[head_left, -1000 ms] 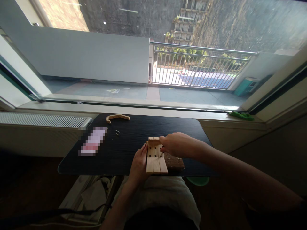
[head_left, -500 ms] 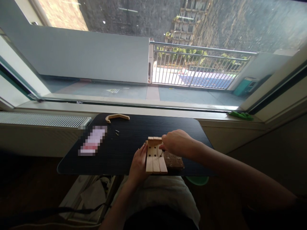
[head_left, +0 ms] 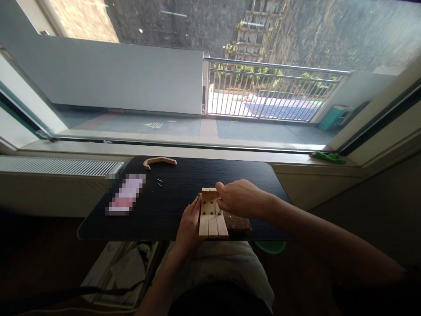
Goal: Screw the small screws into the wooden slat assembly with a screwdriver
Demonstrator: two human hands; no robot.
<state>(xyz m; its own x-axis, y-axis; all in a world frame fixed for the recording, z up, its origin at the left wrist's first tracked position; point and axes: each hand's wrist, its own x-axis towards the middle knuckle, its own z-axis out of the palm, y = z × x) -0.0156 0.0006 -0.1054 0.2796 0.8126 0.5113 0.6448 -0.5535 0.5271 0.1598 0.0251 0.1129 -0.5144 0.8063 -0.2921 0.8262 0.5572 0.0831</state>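
A small light-wood slatted piece [head_left: 213,226] stands at the near edge of the black table, with rows of dark round screw spots across its slats. My left hand [head_left: 189,221] grips its left side, fingers along the edge. My right hand [head_left: 241,197] is closed above the right slat, around a small thin-shafted tool that it mostly hides. The tool's tip is near the lower right screw spot [head_left: 219,213]. Under and beside the right slat lies a brown block [head_left: 239,223] with a textured top.
On the black table [head_left: 184,188] lie a curved wooden piece [head_left: 161,160] at the back left, small screws [head_left: 159,182], and a blurred-out pink and white item [head_left: 126,195]. A window sill with a green cloth [head_left: 328,157] runs behind. Below the table are an open box [head_left: 115,272] and a green round object [head_left: 271,247].
My right hand has turned and shifted slightly left over the slats, now covering more of the tool. My left hand keeps its hold; the view has moved slightly.
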